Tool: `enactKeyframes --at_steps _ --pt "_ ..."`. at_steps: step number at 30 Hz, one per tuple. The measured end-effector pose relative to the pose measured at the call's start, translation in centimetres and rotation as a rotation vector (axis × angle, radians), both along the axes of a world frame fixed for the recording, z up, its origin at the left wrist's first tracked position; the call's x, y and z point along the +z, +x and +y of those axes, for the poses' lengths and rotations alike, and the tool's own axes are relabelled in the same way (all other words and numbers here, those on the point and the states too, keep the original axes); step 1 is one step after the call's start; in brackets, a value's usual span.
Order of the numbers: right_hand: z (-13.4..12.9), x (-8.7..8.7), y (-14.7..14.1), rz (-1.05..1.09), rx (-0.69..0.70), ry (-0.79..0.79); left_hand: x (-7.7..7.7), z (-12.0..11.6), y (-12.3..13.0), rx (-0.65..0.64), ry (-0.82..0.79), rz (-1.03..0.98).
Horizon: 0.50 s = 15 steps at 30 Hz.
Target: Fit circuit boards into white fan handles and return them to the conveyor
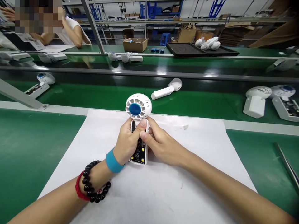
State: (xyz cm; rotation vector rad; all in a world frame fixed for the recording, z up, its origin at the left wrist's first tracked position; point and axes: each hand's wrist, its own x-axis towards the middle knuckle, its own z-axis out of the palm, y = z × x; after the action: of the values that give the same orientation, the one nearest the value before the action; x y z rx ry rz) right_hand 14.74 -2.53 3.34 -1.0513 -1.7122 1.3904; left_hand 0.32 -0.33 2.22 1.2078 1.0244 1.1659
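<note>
Fan (138, 105): standing roughly upright above the paper sheet (198, 152) at middle, facing near with the exposed circuit board (139, 154); lower end possibly hovering or resting, hard to tell.
Left hand (127, 140): clamping fingers on the upper handle from the left.
Right hand (163, 144): clamping fingers on the same handle from the right, meeting the left thumb over the board.
Board risk: possibly smearing or scratching, from pressing bare skin on uncovered parts.
Neck risk: possibly straining, from squeezing unevenly just below the head.
Bead bracelet (87, 179): hanging on the left wrist, possibly snagging on the sheet's surface.
Paper scrap (185, 127): lying far right of the fan, possibly sticking to it if touching.
Second fan (163, 92): lying on the far green belt (105, 90), just beyond the sheet; possibly getting knocked by overreaching.
Right-side fans (257, 102): sitting close together, well apart from both hands.
Metal post (21, 93): slanting across far left, restricting reach toward the left-side fan (39, 87).
Metal tool (286, 165): lying on the bench (243, 149) at right, not blocking.
</note>
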Motion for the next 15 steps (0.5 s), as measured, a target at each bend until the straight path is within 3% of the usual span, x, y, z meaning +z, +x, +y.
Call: enactKeyframes --at_steps 6,11,15 --pt "-0.2 -0.3 -0.5 0.050 -0.034 -0.002 0.2 0.0 0.0 0.050 0.030 0.006" --pt "0.0 0.0 0.1 0.057 0.084 -0.298 0.4 0.0 0.1 0.151 -0.201 -0.087" --pt "1.1 0.2 1.1 0.161 0.081 -0.429 0.0 0.6 0.0 0.074 -0.215 -0.063"
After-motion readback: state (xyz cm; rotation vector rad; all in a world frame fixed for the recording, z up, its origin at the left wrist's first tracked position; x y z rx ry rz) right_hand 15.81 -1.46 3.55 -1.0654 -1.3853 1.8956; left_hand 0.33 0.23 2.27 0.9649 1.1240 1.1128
